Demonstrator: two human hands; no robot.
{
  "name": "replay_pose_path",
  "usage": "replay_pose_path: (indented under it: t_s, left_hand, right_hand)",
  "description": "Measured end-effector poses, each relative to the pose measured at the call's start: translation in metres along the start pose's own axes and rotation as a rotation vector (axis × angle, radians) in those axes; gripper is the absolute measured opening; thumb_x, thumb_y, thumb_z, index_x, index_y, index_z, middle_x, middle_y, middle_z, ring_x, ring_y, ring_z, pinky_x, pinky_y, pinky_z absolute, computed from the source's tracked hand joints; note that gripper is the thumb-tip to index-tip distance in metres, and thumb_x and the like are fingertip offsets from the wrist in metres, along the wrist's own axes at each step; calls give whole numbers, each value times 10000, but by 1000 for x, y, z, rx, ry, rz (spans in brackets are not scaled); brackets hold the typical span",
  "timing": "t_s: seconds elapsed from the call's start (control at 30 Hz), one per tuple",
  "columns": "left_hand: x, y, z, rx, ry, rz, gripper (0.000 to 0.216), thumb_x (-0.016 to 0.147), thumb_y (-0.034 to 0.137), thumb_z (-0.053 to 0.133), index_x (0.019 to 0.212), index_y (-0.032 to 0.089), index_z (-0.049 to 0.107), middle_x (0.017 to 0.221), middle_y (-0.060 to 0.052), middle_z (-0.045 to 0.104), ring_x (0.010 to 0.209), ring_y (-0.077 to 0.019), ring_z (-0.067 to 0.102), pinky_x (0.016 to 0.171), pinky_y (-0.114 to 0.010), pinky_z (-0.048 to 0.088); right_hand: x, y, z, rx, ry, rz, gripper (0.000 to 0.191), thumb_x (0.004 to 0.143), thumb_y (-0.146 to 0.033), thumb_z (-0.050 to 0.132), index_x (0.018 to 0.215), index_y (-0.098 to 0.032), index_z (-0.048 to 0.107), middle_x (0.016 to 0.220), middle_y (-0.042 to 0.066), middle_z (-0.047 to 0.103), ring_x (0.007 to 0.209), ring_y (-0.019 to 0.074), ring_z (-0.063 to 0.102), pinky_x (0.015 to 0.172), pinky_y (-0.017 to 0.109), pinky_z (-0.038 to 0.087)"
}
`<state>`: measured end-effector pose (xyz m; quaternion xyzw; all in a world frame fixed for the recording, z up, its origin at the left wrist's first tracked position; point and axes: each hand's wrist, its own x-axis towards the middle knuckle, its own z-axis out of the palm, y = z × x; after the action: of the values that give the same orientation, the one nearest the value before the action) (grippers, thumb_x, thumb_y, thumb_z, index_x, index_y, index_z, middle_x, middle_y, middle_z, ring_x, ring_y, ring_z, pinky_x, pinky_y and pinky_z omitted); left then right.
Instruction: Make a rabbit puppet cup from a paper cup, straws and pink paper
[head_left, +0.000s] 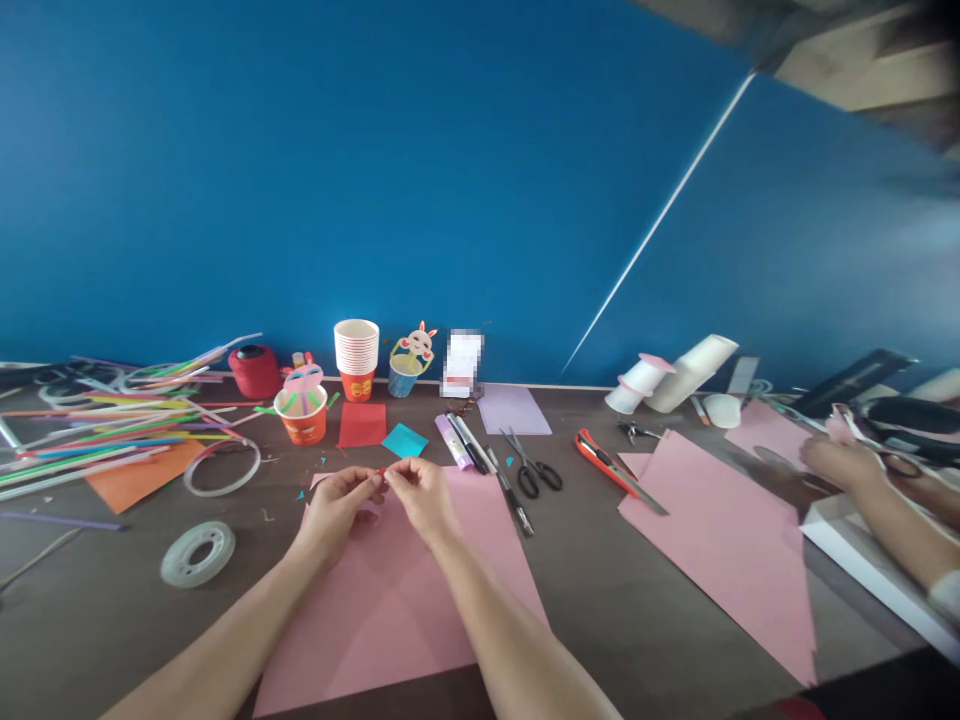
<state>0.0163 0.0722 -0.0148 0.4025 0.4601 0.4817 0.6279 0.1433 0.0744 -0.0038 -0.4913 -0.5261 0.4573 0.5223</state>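
My left hand (340, 512) and my right hand (424, 498) meet above a large pink sheet of paper (409, 620). Between their fingertips is a small red piece (383, 473), pinched from both sides; it looks like paper, but most of it is covered by the fingers. Just beyond the hands lie a red paper square (363, 424) and a turquoise paper piece (405, 440). To the right of my right hand are a purple glue stick (454, 443), a black marker (466, 440), a pen (511, 495) and black-handled scissors (531, 466).
Colourful strips (97, 430) and a tape roll (198, 555) lie left. Decorated cups (301, 415), stacked paper cups (357, 360) and a phone (462, 362) line the blue wall. Rightward are an orange cutter (611, 468), pink sheets (720, 540) and another person's hands (844, 462) with scissors.
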Motion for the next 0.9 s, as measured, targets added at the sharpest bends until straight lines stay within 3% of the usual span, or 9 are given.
replay_pose_path:
  t_s: [0.37, 0.5, 0.67, 0.9]
  left_hand:
    - [0, 2, -2, -60, 1, -12, 243, 634, 363, 675, 657, 128, 619, 613, -21, 599, 535, -92, 520, 418, -160, 387]
    - [0, 2, 0, -74, -14, -20, 224, 625, 334, 687, 654, 125, 611, 577, -2, 554, 503, -79, 474, 411, -169, 397]
    - [0, 2, 0, -82, -13, -23, 278, 574, 284, 725, 793, 149, 620, 591, 27, 521, 525, -85, 473, 423, -179, 419]
    - [-1, 2, 0, -78, 16, -6, 234, 598, 347, 693, 685, 150, 604, 598, 24, 523, 537, -94, 488, 430, -184, 418]
  right_hand:
    - [4, 7, -6, 39, -43, 88, 195, 723, -332, 547, 678, -152, 607, 597, -5, 573, 573, 120, 521, 572, 219, 420]
    - [4, 7, -5, 10, -49, 80, 160, 684, -308, 593, 624, -160, 578, 560, -24, 537, 549, 112, 476, 536, 207, 383]
    - [3, 6, -3, 0, -44, 70, 157, 704, -299, 566, 626, -163, 560, 529, -41, 490, 519, 101, 441, 514, 204, 358]
    - [2, 4, -2, -65, -41, 2, 156, 708, -296, 561, 635, -159, 572, 577, -22, 548, 546, 112, 477, 542, 220, 388]
